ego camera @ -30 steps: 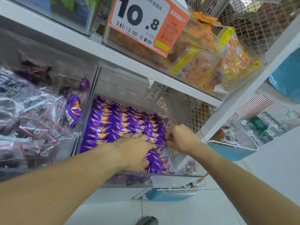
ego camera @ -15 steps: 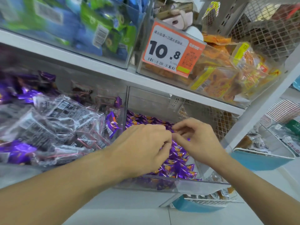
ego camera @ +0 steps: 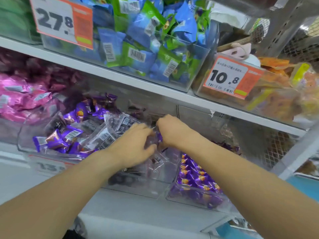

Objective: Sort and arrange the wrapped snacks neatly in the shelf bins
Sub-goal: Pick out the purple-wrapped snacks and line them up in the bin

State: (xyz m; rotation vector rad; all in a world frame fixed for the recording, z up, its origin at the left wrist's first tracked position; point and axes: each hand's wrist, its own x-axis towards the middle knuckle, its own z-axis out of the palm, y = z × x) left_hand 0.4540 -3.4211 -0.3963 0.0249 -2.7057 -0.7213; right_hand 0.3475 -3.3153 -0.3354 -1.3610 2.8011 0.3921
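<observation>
left hand and right hand now brought together over clear middle bin, moved off neat purple snack rows now below right wrist. small purple snack pinched between both hands, grip partly blurred. clear-wrapped dark snacks mixed with purple wrappers left of left hand; strays judged being pulled for sorting. blue-green packets seen above.

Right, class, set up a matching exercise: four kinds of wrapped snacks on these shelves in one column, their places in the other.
Snacks:
1. blue and green packs
2. orange packs
3. pink packs
4. neat purple packs

Places:
A. lower shelf, far left
B. upper bin behind the 27.8 tag
C. lower bin, right of both hands
D. upper bin behind the 10.8 tag

Pairs: 1-B, 2-D, 3-A, 4-C
</observation>
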